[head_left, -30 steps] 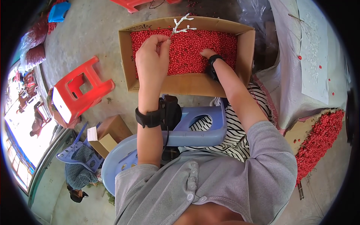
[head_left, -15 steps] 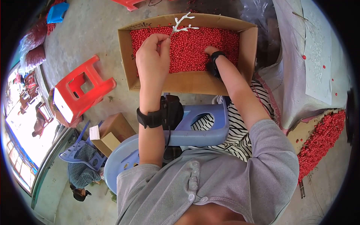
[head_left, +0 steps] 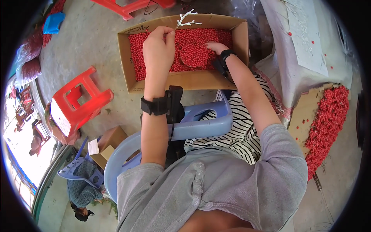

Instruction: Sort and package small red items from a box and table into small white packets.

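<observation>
My left hand (head_left: 159, 48) is closed in a pinch on the thin stem of a white branching sprig (head_left: 187, 19), held up over the far side of a cardboard box (head_left: 185, 82). Small red berries (head_left: 154, 63) fill the box. Inside it, my right hand (head_left: 217, 47) rests at the edge of a round bowl-like shape (head_left: 195, 55) heaped with the same berries; its fingers are partly hidden among them. A black band with a device sits on each wrist.
A red plastic stool (head_left: 79, 100) lies on its side at the left, and a blue plastic chair (head_left: 181, 130) is close to my body. More berries (head_left: 328, 123) are heaped on cardboard at the right, below a white-covered surface (head_left: 309, 50). Another person (head_left: 83, 185) is at the lower left.
My right hand has come partly up out of the berries, and a round, berry-heaped shape now shows beside it. The left hand still pinches the sprig. The whole view has shifted slightly.
</observation>
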`<move>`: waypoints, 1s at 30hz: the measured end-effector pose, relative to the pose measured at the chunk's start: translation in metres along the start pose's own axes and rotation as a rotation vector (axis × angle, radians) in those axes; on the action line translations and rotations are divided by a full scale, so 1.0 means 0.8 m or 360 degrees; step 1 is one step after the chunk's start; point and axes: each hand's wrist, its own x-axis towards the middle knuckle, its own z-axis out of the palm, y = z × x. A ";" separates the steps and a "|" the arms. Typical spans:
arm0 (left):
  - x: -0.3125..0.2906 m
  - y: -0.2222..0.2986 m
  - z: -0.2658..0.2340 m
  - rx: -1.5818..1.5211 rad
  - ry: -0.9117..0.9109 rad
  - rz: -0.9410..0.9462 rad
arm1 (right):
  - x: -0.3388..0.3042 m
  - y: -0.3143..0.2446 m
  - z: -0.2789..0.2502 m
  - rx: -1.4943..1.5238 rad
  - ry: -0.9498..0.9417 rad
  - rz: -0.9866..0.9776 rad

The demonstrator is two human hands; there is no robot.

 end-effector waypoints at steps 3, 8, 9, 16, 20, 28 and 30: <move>0.002 0.008 0.010 -0.0042 -0.0031 0.0063 | 0.014 0.014 -0.014 0.0072 -0.0047 0.0024; 0.004 -0.003 0.011 0.0007 -0.0050 0.0067 | -0.005 -0.004 0.001 0.0453 -0.0100 0.0165; 0.003 -0.009 0.006 0.0043 -0.0034 0.0068 | -0.025 -0.015 0.011 0.0552 -0.0138 0.0098; 0.003 -0.024 0.012 0.0624 -0.0365 -0.0255 | -0.118 -0.058 -0.006 0.0432 -0.0046 -0.0291; 0.004 -0.031 0.011 0.0871 -0.0570 -0.0500 | -0.171 -0.078 -0.010 0.0483 -0.0013 -0.0576; 0.007 -0.025 0.017 0.0924 -0.0802 -0.0625 | -0.237 -0.138 0.028 -0.0534 0.0573 -0.1428; 0.009 -0.029 0.019 0.0900 -0.0813 -0.0640 | -0.240 -0.143 0.038 -0.0858 0.0717 -0.1588</move>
